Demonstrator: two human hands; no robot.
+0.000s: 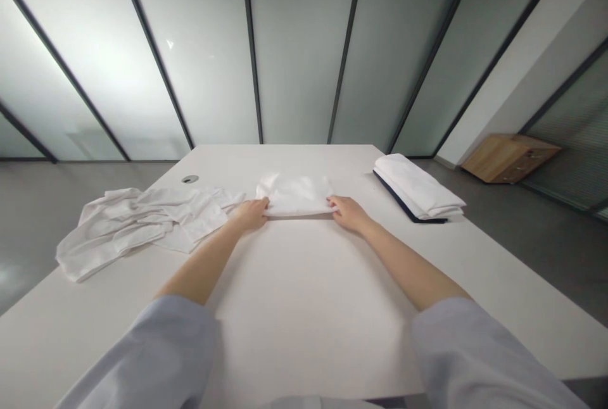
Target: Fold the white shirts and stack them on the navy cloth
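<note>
The folded white cloth (294, 197) lay on the surface (304, 314), with the left hand (250, 214) and right hand (349, 214) well apart at its two ends, each clamped on the near edge. The cloth looked light, thin and soft, likely to slump if lifted from one point, so its near corners seemed the best places to hold. Left of the folded cloth lay a crumpled white garment (137, 225); to its right sat a stack of folded white garments (418, 186).
</note>
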